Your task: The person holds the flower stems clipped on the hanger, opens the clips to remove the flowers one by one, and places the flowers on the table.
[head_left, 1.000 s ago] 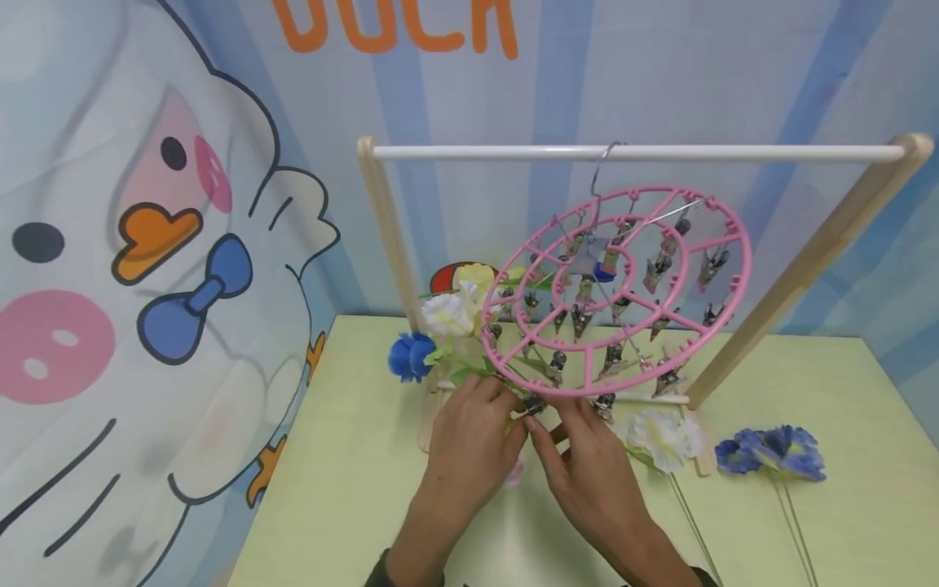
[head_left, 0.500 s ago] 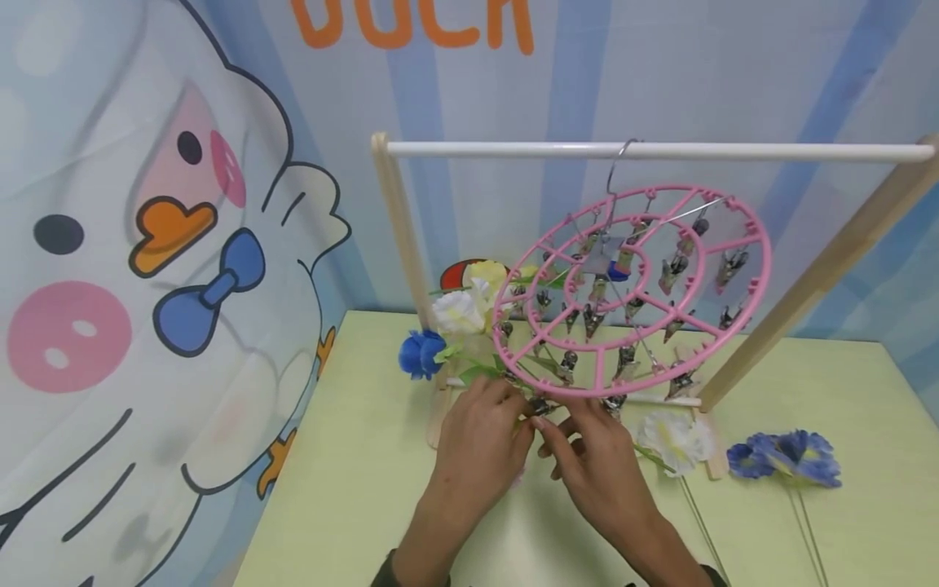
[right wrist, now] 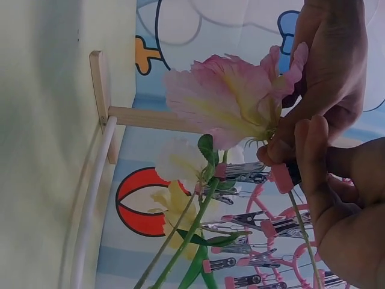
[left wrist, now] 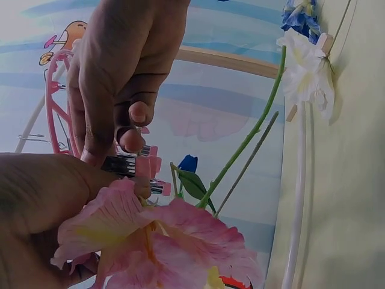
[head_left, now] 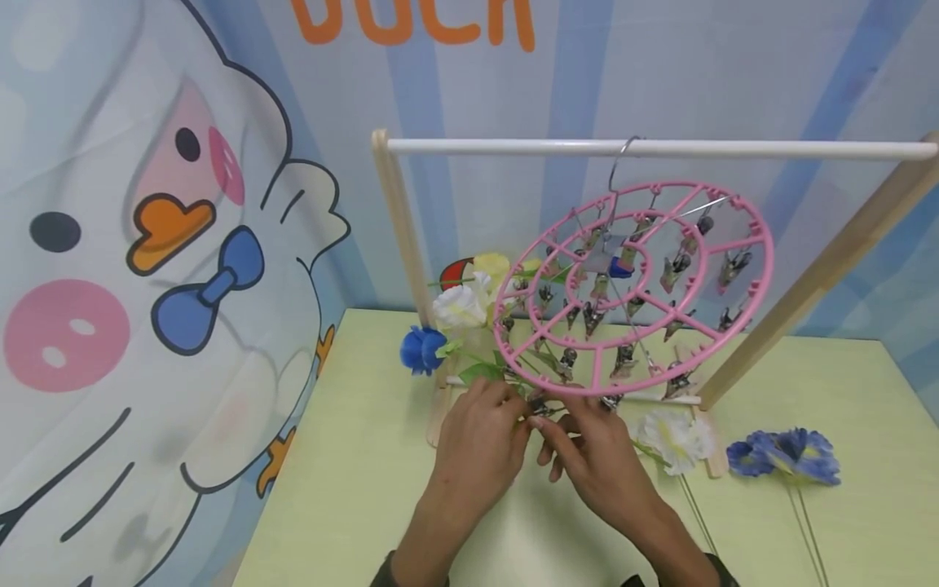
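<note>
The two hands meet over the tabletop, just below the front rim of the pink round hanger, which dangles by its hook from a white bar. The left hand has its grip pinched on a pink flower, right up under the petals. That flower is in the air, its head turned toward the tabletop's left edge and tucked out of sight below the hand if you look from above.

The right hand has the handle end of a dark clip in its grip, with the pink tips toward the flower. Here is the relation that counts, I'd say: the stem's long axis runs from the petals toward the tabletop's right edge, crossing right by those tips. Whether it already sits between them or only passes alongside, I can't make out. The left hand is nearer the petals; the right is nearer the length of stem beyond the clip.

Toward the tabletop's back left corner, by the wooden post, I can see a blue flower, a white bloom and a yellow one. Over toward the right edge lie a loose white flower and a blue-purple flower, their stems pointing to the front edge.
</note>
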`<action>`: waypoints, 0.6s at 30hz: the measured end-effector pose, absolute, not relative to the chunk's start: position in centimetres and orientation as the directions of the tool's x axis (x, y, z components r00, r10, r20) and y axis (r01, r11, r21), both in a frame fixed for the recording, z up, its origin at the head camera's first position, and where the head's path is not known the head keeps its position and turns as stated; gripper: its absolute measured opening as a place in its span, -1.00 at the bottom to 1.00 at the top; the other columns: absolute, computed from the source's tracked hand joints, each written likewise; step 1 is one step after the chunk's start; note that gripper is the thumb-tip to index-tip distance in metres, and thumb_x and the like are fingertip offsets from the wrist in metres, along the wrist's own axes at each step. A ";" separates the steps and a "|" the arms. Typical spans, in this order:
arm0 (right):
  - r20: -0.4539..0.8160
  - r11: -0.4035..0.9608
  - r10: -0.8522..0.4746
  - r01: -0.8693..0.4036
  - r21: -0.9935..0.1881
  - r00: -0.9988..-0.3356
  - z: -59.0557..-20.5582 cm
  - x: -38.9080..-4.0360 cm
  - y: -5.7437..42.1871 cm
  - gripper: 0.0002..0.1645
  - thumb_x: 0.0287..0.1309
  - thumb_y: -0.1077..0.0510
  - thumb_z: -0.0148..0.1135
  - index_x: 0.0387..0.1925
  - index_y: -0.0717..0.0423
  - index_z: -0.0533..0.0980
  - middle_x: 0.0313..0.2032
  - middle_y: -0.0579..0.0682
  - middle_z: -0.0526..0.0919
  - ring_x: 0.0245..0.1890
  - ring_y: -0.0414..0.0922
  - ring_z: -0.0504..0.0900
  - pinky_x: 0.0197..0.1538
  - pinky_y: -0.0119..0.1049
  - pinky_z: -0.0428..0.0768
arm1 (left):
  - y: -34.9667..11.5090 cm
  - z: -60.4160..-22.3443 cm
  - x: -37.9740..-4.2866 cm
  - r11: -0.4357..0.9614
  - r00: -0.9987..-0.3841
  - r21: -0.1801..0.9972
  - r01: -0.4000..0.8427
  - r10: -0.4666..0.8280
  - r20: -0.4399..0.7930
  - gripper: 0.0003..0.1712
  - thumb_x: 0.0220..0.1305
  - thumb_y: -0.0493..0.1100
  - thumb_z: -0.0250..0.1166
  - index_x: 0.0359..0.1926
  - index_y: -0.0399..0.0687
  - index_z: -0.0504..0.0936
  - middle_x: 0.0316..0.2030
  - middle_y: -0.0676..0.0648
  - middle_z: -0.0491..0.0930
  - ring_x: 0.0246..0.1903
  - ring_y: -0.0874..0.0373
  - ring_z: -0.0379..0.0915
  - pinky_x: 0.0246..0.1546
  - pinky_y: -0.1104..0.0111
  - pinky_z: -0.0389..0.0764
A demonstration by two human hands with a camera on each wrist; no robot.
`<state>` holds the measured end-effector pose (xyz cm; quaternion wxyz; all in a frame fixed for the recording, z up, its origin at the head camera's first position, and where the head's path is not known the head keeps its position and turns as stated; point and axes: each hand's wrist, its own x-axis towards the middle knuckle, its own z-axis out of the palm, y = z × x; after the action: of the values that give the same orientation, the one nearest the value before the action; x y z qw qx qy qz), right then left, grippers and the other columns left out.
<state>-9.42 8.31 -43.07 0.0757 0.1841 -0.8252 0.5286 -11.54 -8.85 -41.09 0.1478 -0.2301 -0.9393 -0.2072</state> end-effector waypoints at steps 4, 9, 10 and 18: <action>0.332 0.358 -0.215 -0.391 -0.848 -0.918 -43.3 -9.6 8.2 -0.41 0.48 0.28 0.25 0.45 -0.06 0.42 -0.14 0.17 0.61 -0.56 -0.37 0.66 -0.59 -0.35 0.65 | -8.9 -41.2 -11.5 0.811 -0.849 0.313 0.493 0.371 0.376 -0.93 0.26 -0.15 0.56 -0.28 -0.03 0.84 -0.21 0.07 0.76 -0.14 0.15 0.55 -0.15 0.34 0.64; 0.355 0.348 -0.187 -0.400 -0.848 -0.916 -43.4 -9.6 7.9 -0.41 0.46 0.31 0.28 0.44 0.02 0.43 -0.23 0.16 0.63 -0.66 -0.39 0.62 -0.67 -0.38 0.58 | -8.9 -41.2 -11.6 0.813 -0.849 0.312 0.493 0.371 0.375 -0.93 0.27 -0.16 0.56 -0.27 -0.05 0.85 -0.22 0.06 0.75 -0.16 0.15 0.54 -0.17 0.35 0.63; 0.360 0.345 -0.181 -0.402 -0.848 -0.915 -43.4 -9.6 7.8 -0.41 0.45 0.31 0.28 0.43 0.03 0.44 -0.21 0.16 0.63 -0.66 -0.39 0.62 -0.68 -0.38 0.58 | -9.0 -41.2 -11.6 0.812 -0.848 0.310 0.494 0.372 0.377 -0.93 0.27 -0.16 0.56 -0.27 -0.05 0.86 -0.23 0.06 0.75 -0.17 0.15 0.54 -0.18 0.35 0.62; 0.429 0.332 -0.126 -0.446 -0.831 -0.894 -43.7 -9.7 7.6 -0.56 0.39 0.37 0.32 0.24 0.08 0.56 -0.22 0.16 0.65 -0.72 -0.43 0.59 -0.73 -0.41 0.53 | -9.1 -41.4 -11.5 0.804 -0.833 0.289 0.519 0.400 0.382 -0.93 0.24 -0.13 0.58 -0.29 0.00 0.88 -0.24 0.09 0.75 -0.17 0.17 0.54 -0.19 0.38 0.60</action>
<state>-9.66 7.65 -43.66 0.1454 0.1779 -0.8031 0.5498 -11.53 -9.07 -41.42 0.1530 -0.2451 -0.9374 -0.1941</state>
